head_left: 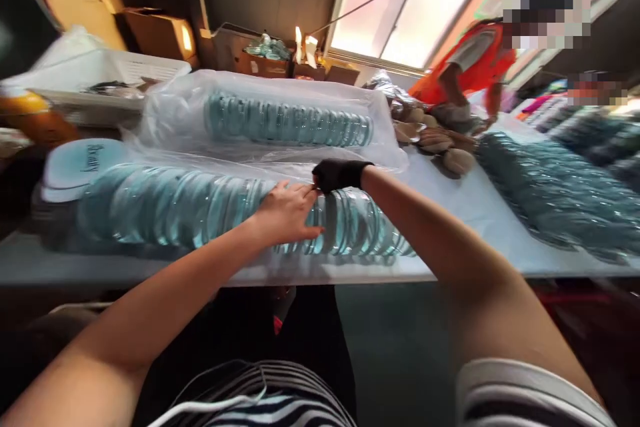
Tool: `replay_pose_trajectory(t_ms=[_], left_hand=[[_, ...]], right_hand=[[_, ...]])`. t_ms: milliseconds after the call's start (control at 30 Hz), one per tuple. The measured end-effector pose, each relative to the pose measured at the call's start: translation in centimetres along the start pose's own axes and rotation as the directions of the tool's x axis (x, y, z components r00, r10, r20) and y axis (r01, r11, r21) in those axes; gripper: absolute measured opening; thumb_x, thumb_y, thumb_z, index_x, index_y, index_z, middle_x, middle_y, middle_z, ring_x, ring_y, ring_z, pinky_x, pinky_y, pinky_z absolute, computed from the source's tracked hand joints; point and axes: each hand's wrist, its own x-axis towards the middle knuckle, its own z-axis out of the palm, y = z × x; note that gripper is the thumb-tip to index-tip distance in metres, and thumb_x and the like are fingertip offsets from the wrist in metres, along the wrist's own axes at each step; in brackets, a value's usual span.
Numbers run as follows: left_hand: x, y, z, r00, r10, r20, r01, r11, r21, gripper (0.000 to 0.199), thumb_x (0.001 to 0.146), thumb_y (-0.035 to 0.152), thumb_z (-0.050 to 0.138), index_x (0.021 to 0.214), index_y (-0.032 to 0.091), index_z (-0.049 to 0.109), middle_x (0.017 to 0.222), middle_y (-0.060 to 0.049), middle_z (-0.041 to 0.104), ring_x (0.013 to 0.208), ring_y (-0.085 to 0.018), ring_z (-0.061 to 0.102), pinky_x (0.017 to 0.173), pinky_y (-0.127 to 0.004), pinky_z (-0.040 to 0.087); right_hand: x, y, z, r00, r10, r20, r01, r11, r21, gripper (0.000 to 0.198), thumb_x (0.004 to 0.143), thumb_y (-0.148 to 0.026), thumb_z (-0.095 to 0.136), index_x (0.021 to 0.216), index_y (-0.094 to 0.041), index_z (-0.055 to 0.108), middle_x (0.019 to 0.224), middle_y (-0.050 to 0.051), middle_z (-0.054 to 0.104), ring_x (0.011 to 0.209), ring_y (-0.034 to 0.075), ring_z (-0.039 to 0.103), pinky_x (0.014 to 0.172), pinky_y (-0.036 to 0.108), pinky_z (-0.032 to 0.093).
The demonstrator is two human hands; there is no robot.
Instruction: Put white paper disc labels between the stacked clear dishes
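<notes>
A long row of clear, bluish curved plastic pieces [160, 207], standing on edge against each other, lies along the near side of the white table. My left hand [287, 213] is bare and rests on top of this row, fingers spread and thumb apart. Just beyond and to the right, my right hand [341, 175] wears a black glove. Its fingers are curled at the row's upper edge, close to my left fingertips. Whatever those gloved fingers pinch, if anything, is hidden.
Behind lies a similar row in a clear plastic bag [295, 121]. A round pad marked "Beauty" [83, 167] sits at the left end. More wrapped rows [560, 187] lie right, near brown rounded items [437, 140]. A person in an orange vest [475, 60] works across the table.
</notes>
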Motion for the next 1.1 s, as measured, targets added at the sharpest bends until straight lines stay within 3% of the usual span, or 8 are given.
replay_pose_trajectory(t_ms=[167,333,533,667,767,900,1033,1100], left_hand=[[0.0,-0.2,0.3,1.0,-0.005,-0.011,0.005,1.0,0.001,0.069,0.081,0.06,0.056,0.136,0.018,0.051,0.138,-0.013,0.06,0.121,-0.032,0.058,0.107,-0.053,0.038],[0.2,0.0,-0.1,0.996,-0.056,0.069,0.055,0.998,0.01,0.073,0.082,0.061,0.056,0.14,0.018,0.047,0.147,-0.011,0.053,0.131,-0.029,0.05,0.112,-0.048,0.032],[0.6,-0.2,-0.2,0.99,-0.08,0.116,0.08,0.997,0.002,0.073,0.082,0.063,0.054,0.141,0.022,0.047,0.147,-0.01,0.052,0.131,-0.029,0.05,0.111,-0.044,0.031],[0.6,-0.3,-0.6,0.988,-0.074,0.133,0.076,0.997,-0.007,0.072,0.082,0.062,0.054,0.142,0.021,0.047,0.146,-0.01,0.053,0.131,-0.028,0.05,0.112,-0.043,0.031],[0.6,-0.3,-1.2,0.984,-0.066,0.163,0.07,0.997,-0.019,0.071,0.084,0.06,0.053,0.143,0.024,0.045,0.146,-0.008,0.053,0.132,-0.027,0.048,0.113,-0.041,0.03],[1.2,0.7,-1.5,0.985,-0.053,0.162,0.053,0.999,0.004,0.077,0.084,0.065,0.053,0.148,0.022,0.041,0.156,-0.012,0.04,0.144,-0.031,0.034,0.119,-0.046,0.022],[2.1,2.1,-0.4,0.991,0.054,0.126,-0.054,0.999,-0.001,0.086,0.086,0.069,0.049,0.154,0.019,0.03,0.162,-0.013,0.03,0.148,-0.031,0.029,0.119,-0.049,0.02],[2.3,2.6,0.2,0.991,0.08,0.109,-0.082,0.997,0.009,0.083,0.087,0.067,0.049,0.154,0.02,0.032,0.159,-0.012,0.036,0.144,-0.03,0.035,0.118,-0.048,0.023]], right_hand=[[-2.1,-1.1,-0.7,0.983,0.139,-0.117,-0.125,0.985,0.12,0.023,0.07,-0.011,0.058,0.083,-0.013,0.077,0.066,-0.003,0.07,0.068,0.009,0.059,0.068,0.019,0.041],[-7.3,-2.2,0.6,0.964,0.042,-0.264,-0.02,0.996,0.088,0.025,0.072,-0.014,0.057,0.086,-0.012,0.077,0.081,0.005,0.075,0.078,0.018,0.068,0.071,0.023,0.044],[-13.1,-6.8,10.2,0.963,-0.021,-0.267,0.008,0.999,-0.05,0.03,0.089,-0.024,0.05,0.103,-0.016,0.076,0.1,0.012,0.075,0.078,0.022,0.069,0.062,0.028,0.041],[-13.3,-9.3,17.8,0.953,0.096,-0.286,-0.121,0.99,-0.07,0.037,0.097,-0.024,0.04,0.113,-0.021,0.074,0.113,0.013,0.073,0.088,0.023,0.07,0.065,0.03,0.043],[-13.2,-9.6,19.8,0.947,0.15,-0.284,-0.164,0.986,-0.026,0.037,0.098,-0.025,0.041,0.117,-0.023,0.073,0.119,0.012,0.071,0.092,0.025,0.07,0.069,0.032,0.046],[-14.4,-6.7,15.8,0.947,0.081,-0.31,-0.064,0.996,0.064,0.031,0.093,-0.028,0.049,0.107,-0.022,0.076,0.104,0.01,0.075,0.089,0.025,0.07,0.071,0.032,0.048],[-13.2,-0.4,7.2,0.756,0.381,-0.532,-0.342,0.923,0.175,0.037,0.095,-0.032,0.045,0.12,-0.021,0.07,0.114,0.01,0.073,0.102,0.025,0.068,0.084,0.033,0.05],[-10.7,2.6,3.9,0.848,0.418,-0.325,-0.407,0.907,0.105,0.035,0.088,-0.032,0.054,0.116,-0.02,0.072,0.111,0.009,0.074,0.101,0.027,0.068,0.084,0.035,0.05]])
